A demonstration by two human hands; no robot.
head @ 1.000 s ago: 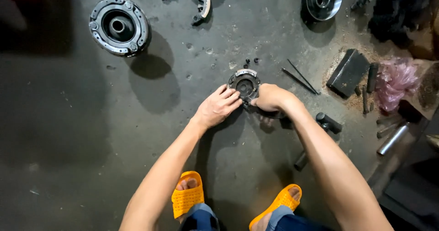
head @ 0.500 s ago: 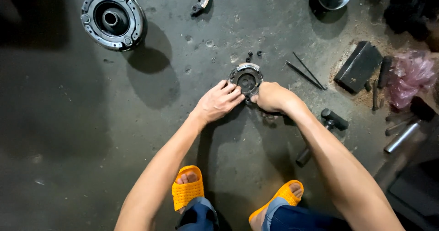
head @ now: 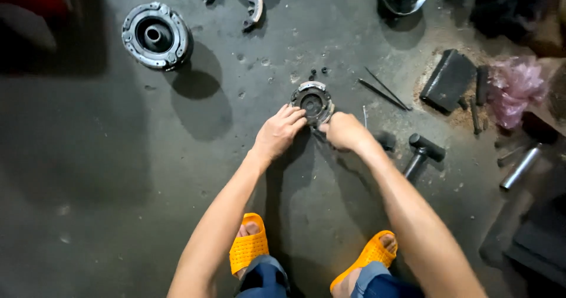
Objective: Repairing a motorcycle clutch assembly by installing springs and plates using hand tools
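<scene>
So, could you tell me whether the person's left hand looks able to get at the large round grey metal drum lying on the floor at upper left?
Probably yes: bare concrete floor lies between the left hand and the drum, nothing blocking.

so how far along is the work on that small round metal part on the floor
Looks done: the larger round metal hub, a curved metal shoe and small dark bits lie apart on the grey concrete floor. In hand: the left hand and right hand both grip the small round metal part. Left: that part looks whole; the black-headed hammer and two thin rods lie untouched.
</scene>
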